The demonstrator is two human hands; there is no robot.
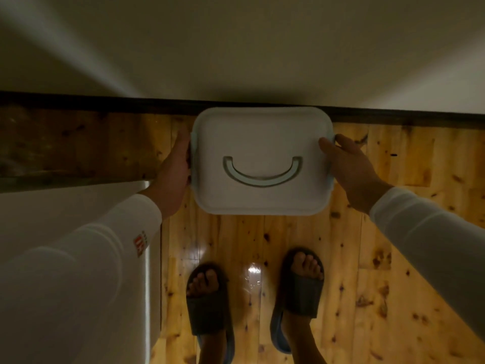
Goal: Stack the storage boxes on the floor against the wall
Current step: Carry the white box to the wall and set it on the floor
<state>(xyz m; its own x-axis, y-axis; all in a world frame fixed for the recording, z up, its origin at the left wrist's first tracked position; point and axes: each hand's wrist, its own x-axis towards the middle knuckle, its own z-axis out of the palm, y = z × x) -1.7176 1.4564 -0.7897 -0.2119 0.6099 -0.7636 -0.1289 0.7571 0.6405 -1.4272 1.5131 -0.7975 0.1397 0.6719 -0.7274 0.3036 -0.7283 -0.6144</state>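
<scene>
A white storage box [262,137] with a rounded lid and a grey-blue folded handle [262,177] is seen from above, close to the wall [249,48] and its dark skirting board [105,101]. My left hand [175,174] holds its left side and my right hand [349,166] grips its right side, thumb on the lid edge. What is under the box is hidden, so I cannot tell whether it rests on another box or hangs in the air.
Glossy wooden floor [367,285] spreads below. My two feet in dark slippers [210,298] stand just behind the box. A white surface [65,206] fills the left, partly behind my sleeve.
</scene>
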